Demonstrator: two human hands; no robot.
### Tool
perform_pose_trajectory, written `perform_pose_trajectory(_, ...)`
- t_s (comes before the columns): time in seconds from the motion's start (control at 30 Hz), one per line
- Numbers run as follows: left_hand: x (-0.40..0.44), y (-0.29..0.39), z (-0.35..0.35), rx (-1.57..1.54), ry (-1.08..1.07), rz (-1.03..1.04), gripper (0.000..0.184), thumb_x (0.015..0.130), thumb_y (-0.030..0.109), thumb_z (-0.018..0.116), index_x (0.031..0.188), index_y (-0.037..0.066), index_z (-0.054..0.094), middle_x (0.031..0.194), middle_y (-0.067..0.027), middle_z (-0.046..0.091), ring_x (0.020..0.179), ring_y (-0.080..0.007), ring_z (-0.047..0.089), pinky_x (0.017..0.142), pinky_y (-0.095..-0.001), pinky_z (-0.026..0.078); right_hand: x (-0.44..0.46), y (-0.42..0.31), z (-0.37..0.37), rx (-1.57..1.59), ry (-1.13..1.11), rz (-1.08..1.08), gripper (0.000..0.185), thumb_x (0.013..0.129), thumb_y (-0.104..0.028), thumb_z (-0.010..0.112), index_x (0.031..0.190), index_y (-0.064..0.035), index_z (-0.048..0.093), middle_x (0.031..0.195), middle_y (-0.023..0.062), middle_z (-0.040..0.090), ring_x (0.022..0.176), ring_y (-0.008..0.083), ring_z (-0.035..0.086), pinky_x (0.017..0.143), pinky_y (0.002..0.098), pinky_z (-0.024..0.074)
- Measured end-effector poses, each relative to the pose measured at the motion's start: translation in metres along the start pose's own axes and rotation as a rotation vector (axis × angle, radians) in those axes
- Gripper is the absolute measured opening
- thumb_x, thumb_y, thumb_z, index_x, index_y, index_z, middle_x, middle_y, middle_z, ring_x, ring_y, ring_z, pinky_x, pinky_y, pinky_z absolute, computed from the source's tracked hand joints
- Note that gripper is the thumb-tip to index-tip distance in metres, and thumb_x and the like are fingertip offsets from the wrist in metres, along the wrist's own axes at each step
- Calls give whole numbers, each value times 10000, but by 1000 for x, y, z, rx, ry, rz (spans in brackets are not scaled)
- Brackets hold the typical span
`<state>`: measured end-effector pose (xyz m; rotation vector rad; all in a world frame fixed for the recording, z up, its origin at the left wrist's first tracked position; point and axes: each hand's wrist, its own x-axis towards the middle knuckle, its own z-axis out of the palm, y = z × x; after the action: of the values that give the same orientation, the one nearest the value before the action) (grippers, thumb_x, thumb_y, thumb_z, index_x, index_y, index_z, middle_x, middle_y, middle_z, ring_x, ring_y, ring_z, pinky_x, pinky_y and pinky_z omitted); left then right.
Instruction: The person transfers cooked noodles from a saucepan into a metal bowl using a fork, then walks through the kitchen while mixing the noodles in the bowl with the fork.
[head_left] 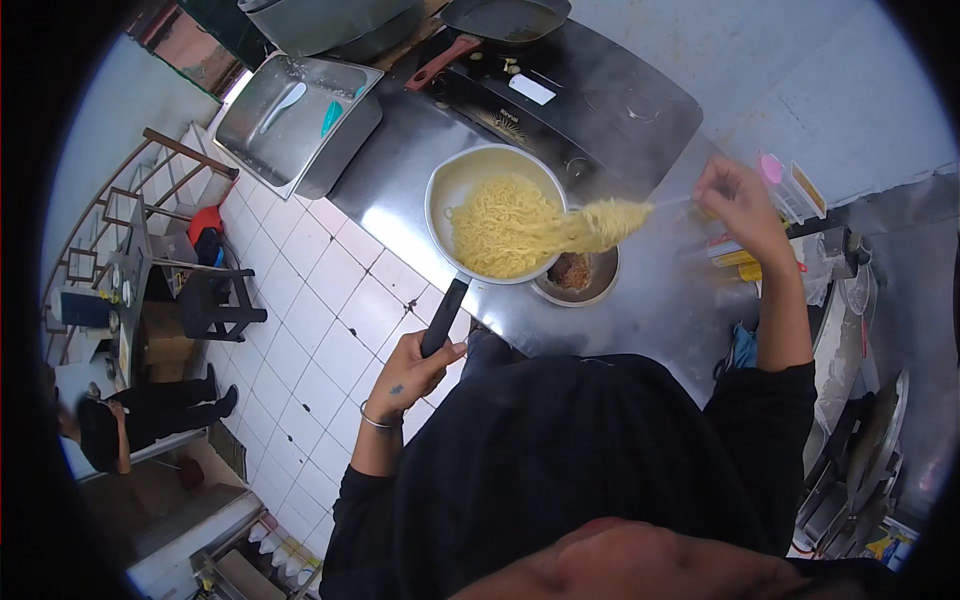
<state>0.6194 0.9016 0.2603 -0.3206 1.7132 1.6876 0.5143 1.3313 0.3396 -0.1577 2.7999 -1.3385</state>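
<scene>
My left hand (412, 372) is wrapped round the black handle of a saucepan (436, 222). Yellow noodles (500, 228) fill much of the pan, which is held over the steel counter. On the right, my right hand (742, 205) pinches a slim utensil, whose far end is hidden in a clump of noodles (615, 222) raised over the pan's right rim. Strands from this clump run back into the pan. Just under the pan's right side, a metal bowl (605, 277) stands on the counter, partly covered, with a brown, crumbly mixture (570, 271) inside.
Behind the pan is a black gas stove (640, 110) with a red-handled frying pan (510, 20). A steel basin (290, 150) holding a white spoon (285, 105) stands at the left. Packets (735, 255) lie right. Another person (130, 425) is far left.
</scene>
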Motion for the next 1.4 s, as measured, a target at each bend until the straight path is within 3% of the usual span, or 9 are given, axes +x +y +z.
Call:
perform_pose_trajectory(0.17,1,3,4,49,29,-6,311,905,231,690,685,109,507,487,94,371,384,-7,292,372,-216,193,-21,9,38,-559,-33,-185,75,771,-82,632,832,-54,597,755,75,585,778,245,567,717,379,438)
perform_pose_trajectory(0.27,2,6,6,47,26,-4,324,904,242,693,674,108,507,489,94,372,391,-8,294,380,-218,194,-22,23,68,-883,32,-485,109,765,-78,623,872,-86,605,787,47,568,855,240,555,782,425,416)
perform_pose_trajectory(0.47,3,7,10,111,28,4,351,900,262,698,654,105,504,493,94,375,404,-10,294,395,-224,205,-3,-27,48,-1070,285,-677,187,721,-65,605,898,-126,600,828,27,532,866,217,531,759,406,386)
perform_pose_trajectory(0.67,3,7,14,147,0,5,376,896,289,703,636,104,503,494,94,376,414,-10,302,401,-221,213,46,-10,84,-916,206,-679,142,736,-73,624,869,-121,615,794,21,562,840,214,525,724,382,372)
perform_pose_trajectory(0.87,4,10,16,205,-1,5,392,890,324,704,637,98,509,506,93,380,440,-13,316,417,-225,234,52,33,123,-375,-186,-479,82,764,-121,665,804,-75,610,742,67,548,784,241,506,699,341,379)
perform_pose_trajectory(0.97,7,9,16,235,2,36,391,891,329,702,640,95,514,519,90,390,461,-15,329,430,-227,246,43,32,127,-131,-228,-195,97,747,-152,675,786,-75,630,738,68,626,780,219,551,661,341,432)
perform_pose_trajectory(1.07,7,10,17,227,-2,27,394,890,330,703,636,98,511,528,87,397,474,-16,334,439,-227,251,43,30,112,-81,-238,-180,124,801,-145,694,814,-49,618,777,60,587,695,144,518,601,301,413)
perform_pose_trajectory(1.27,6,12,17,173,-6,38,403,889,332,708,628,105,501,528,93,390,466,-15,327,433,-228,244,46,31,84,143,-162,-127,120,849,-121,676,812,-33,604,768,-15,567,703,49,490,595,239,377)
perform_pose_trajectory(1.4,5,10,14,142,-16,29,409,886,340,712,626,107,498,519,96,382,452,-14,319,423,-224,234,41,2,61,145,-157,-68,118,826,-104,674,802,-12,604,788,36,633,756,80,565,665,242,443)
